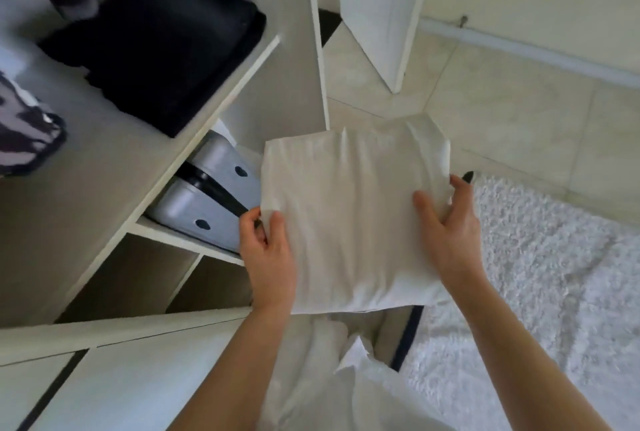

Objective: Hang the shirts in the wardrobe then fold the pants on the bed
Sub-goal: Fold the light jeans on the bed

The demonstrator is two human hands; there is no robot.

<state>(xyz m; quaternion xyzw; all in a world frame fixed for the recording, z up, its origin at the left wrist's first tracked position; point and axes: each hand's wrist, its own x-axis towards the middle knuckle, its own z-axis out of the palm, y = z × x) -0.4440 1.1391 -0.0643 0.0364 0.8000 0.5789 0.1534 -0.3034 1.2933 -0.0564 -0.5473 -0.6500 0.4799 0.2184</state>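
- Folded white garment (349,216): a flat, squared bundle held in the air in front of the wardrobe (287,60), over the floor and not resting on any ledge. It is most likely a pair of the pants, though its folds hide any waistband or leg. It is kept level, apparently so that the layers do not slide apart.
- Left hand (266,250): thumb and fingers pinch the near left corner of the bundle, gathering the loose layers where they would otherwise open.
- Right hand (450,223): thumb lies on top and the fingers curl round the right edge, bearing the weight on that side.
- Shelf (104,167): bare along its near left part, and the nearest free spot for a folded item.
- Black folded stack (162,43): lies on the shelf at its right end, reaching the front edge.
- Grey suitcase (211,195): lies in the compartment under the shelf, just beside the bundle's left edge.
- Patterned hanging garment (24,133): hangs over the shelf's left end.
- White shaggy rug (554,275): lies on the floor tiles to the right.
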